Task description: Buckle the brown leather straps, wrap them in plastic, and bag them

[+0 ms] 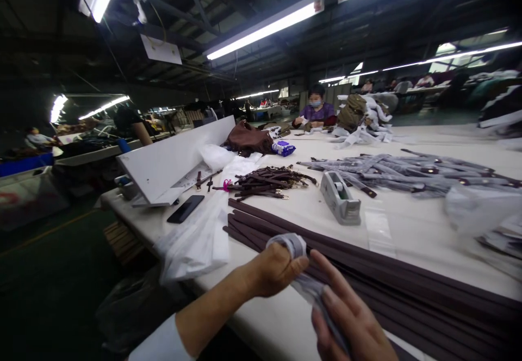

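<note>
My left hand [281, 266] is closed in a fist around a strap in clear film [297, 246], whose looped end shows above the fingers. From there the wrapped strap runs down to the right into my right hand [350, 317]. The right forefinger is stretched out, while the other fingers curve round the strap. Long dark brown strips [391, 263] lie side by side on the table just beyond both hands. A grey tape dispenser [340, 200] stands behind these strips.
Short brown straps with buckles [269, 180] are heaped mid-table. Film-wrapped straps [391, 170] lie at the right. White sheets [199, 247] hang over the left edge, near a black phone [186, 209]. A white board [179, 160] leans behind. A masked person [318, 110] sits across the table.
</note>
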`<state>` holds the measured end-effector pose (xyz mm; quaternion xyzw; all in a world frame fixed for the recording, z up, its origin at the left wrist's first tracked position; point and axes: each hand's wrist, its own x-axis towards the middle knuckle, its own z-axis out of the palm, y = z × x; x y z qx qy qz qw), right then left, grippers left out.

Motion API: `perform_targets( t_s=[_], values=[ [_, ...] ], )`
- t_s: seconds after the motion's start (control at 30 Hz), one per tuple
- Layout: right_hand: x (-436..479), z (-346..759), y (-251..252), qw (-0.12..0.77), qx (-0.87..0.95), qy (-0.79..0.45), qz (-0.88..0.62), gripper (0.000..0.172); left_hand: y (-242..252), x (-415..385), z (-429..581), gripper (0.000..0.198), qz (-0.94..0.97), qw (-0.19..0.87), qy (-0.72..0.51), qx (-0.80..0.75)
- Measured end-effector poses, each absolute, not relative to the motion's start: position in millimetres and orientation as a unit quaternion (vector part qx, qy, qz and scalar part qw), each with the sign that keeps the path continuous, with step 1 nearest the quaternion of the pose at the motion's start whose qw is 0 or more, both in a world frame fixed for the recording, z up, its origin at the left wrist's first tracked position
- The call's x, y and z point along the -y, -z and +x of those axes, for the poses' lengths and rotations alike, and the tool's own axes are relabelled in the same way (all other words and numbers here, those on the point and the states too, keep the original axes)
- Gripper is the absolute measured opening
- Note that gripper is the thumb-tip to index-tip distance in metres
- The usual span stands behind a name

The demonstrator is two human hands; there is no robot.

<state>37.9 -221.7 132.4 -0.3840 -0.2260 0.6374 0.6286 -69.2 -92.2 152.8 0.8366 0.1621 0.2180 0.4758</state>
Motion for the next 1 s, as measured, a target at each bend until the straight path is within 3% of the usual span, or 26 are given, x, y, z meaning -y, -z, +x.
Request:
perform_targets(
  t_s=[0.17, 0.27, 0.4, 0.5, 0.6, 0.67, 0.77, 1.0],
  values=[
    [198, 60, -129, 0.623, 0.074, -0.734, -0.259, 0.046, -123, 117, -78, 0.056, 0.837, 0.501, -0.164, -0.143],
    [182, 57, -116, 0.622, 0.116, -0.738, -0.234, 0.055, -108, 120, -86, 0.051, 0.766, 0.596, -0.093, -0.223],
    [165, 63, -104, 0.673, 0.384, -0.559, -0.294, 0.063, -95, 120, -93, 0.051, 0.601, 0.762, -0.050, -0.237],
    [158, 77, -91, 0.556, 0.611, -0.421, -0.375, 0.054, -94, 121, -96, 0.054, 0.484, 0.853, -0.084, -0.178],
    [159, 83, -73, 0.489, 0.669, -0.322, -0.458, 0.036, -108, 119, -99, 0.050, 0.373, 0.912, -0.135, -0.105],
    [165, 79, -62, 0.475, 0.661, -0.292, -0.503, 0.027, -126, 114, -102, 0.048, 0.337, 0.921, -0.187, -0.062],
    [181, 64, -53, 0.474, 0.644, -0.302, -0.519, 0.030, -153, 106, -100, 0.049, 0.341, 0.893, -0.287, -0.057],
    [208, 23, -65, 0.538, 0.472, -0.526, -0.459, 0.037, -159, 105, -60, 0.045, 0.465, 0.784, -0.375, -0.168]
  ],
)
